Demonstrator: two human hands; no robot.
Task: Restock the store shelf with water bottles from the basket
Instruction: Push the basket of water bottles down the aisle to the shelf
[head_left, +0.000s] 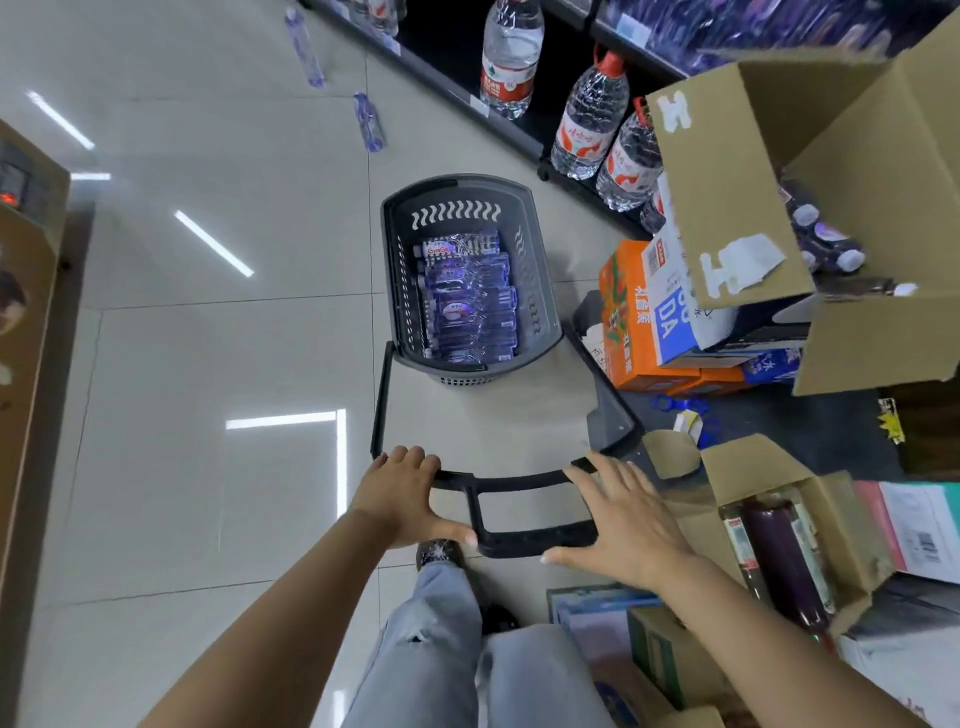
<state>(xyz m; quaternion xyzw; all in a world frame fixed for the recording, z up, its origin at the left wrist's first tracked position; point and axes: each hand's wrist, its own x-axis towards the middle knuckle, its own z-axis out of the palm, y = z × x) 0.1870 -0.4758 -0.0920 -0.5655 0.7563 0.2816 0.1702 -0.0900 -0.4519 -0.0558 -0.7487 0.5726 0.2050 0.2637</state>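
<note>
Basket (540, 291), just one, is parked on the tile floor, stuffed with purple-label water bottles (470, 301), too jumbled to count. Its long handle (519, 540) is gripped by the left hand (405, 499); right hand (628, 519) is laid on it, fingers spread. Three big jugs (589, 122) are lined up on the shelf (452, 67).

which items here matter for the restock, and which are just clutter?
Job:
basket on the floor
water bottles lying in it
basket handle, left hand gripping it, right hand resting on it with straight fingers
store shelf

Clutter:
large jugs on the bottom shelf
open cardboard box
orange carton
two loose bottles on the floor
</note>
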